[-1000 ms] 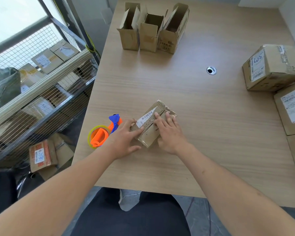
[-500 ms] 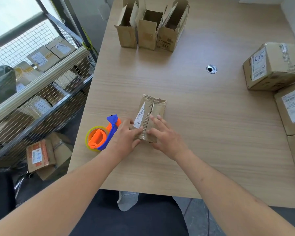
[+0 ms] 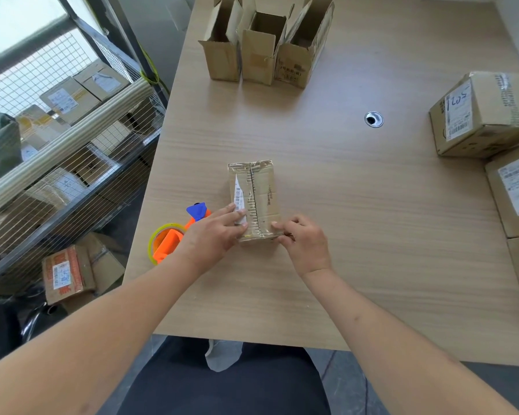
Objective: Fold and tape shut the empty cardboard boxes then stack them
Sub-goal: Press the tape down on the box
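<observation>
A small closed cardboard box (image 3: 262, 187) lies on the wooden table (image 3: 357, 235), its top seam pointing away from me and a white barcode label along the left flap. The straight fingers of my left hand (image 3: 213, 238) press on the box's near left top. At the near right corner, my right hand (image 3: 304, 242) pinches the box, one finger on top and the rest curled against the near end. An orange and blue tape dispenser (image 3: 174, 238) lies just left of my left hand, partly hidden by it.
Three open boxes (image 3: 264, 46) stand upright at the table's far edge. Closed labelled boxes (image 3: 486, 115) sit along the right side. A cable hole (image 3: 373, 119) is set in the table. A wire rack (image 3: 57, 145) holding parcels stands to the left.
The box has turned from a diagonal to pointing straight away from me. Both hands have slid back to its near end, and my right hand has shifted to the near right corner.
</observation>
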